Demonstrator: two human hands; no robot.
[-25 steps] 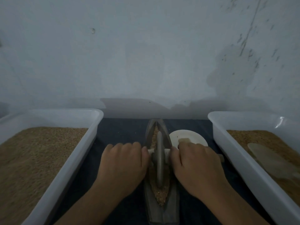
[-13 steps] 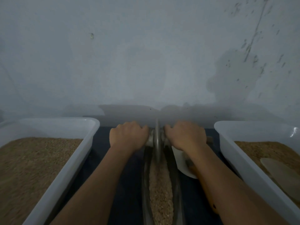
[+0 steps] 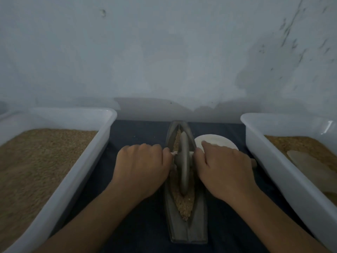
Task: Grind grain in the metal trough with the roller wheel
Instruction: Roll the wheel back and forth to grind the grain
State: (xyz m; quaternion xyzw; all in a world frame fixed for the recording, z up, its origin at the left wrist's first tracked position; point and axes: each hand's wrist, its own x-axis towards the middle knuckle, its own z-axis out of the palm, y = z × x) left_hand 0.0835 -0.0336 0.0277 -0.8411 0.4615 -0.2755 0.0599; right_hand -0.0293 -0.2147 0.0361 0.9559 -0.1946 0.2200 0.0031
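Note:
A narrow boat-shaped metal trough lies lengthwise on a dark cloth, with brown grain along its groove. A grey roller wheel stands upright in the groove near the trough's middle. My left hand grips the wheel's axle handle on the left side. On the right side my right hand grips the other handle, whose wooden end pokes out past my hand. Most of both handles is hidden under my fingers.
A white tub full of grain stands on the left. Another white tub on the right holds grain and a pale flat scoop. A small white dish sits just right of the trough, behind my right hand. A wall rises close behind.
The wheel rolled out to the trough's far end with my arms stretched, then came back toward me to the middle. Both hands kept their grip on the handles.

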